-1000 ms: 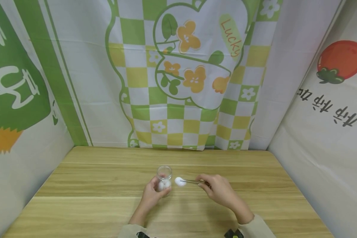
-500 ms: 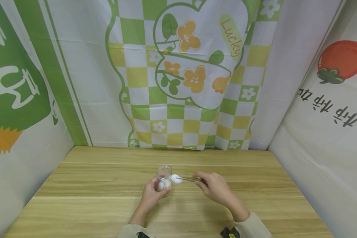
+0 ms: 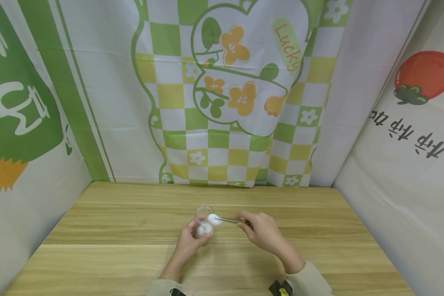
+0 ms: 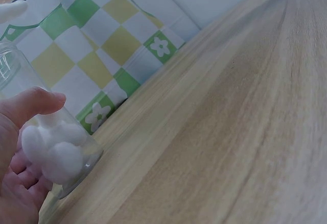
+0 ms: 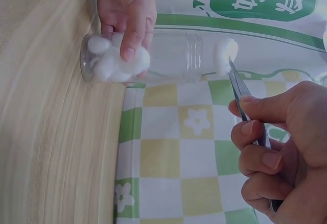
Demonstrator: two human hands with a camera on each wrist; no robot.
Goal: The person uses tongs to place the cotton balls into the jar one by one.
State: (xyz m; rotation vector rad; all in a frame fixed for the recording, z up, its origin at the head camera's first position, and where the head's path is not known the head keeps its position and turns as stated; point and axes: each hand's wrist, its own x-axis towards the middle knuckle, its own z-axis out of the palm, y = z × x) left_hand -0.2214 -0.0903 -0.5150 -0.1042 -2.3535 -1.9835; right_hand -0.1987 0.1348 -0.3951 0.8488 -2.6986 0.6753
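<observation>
A clear, lidless jar (image 5: 168,55) stands on the table, its lower part holding several white cotton balls (image 4: 64,160). My left hand (image 3: 189,242) grips the jar low down, thumb across the near side and fingers round behind. My right hand (image 3: 263,232) holds metal tweezers (image 5: 239,89), with the fingers curled round their shaft. Pinched in the tweezer tips is a single cotton ball (image 5: 224,55). In the right wrist view this ball is just beyond the jar's mouth, apart from the rim; in the head view it overlaps the rim's right side.
The wood-grain table (image 3: 114,230) extends on all sides of the hands. A green and yellow checked curtain (image 3: 222,152) hangs behind its far edge. Printed cloth walls (image 3: 399,185) flank the table left and right.
My right hand has moved left and slightly away from me, carrying the tweezers and cotton ball from beside the jar to its mouth. The left hand and jar have stayed put.
</observation>
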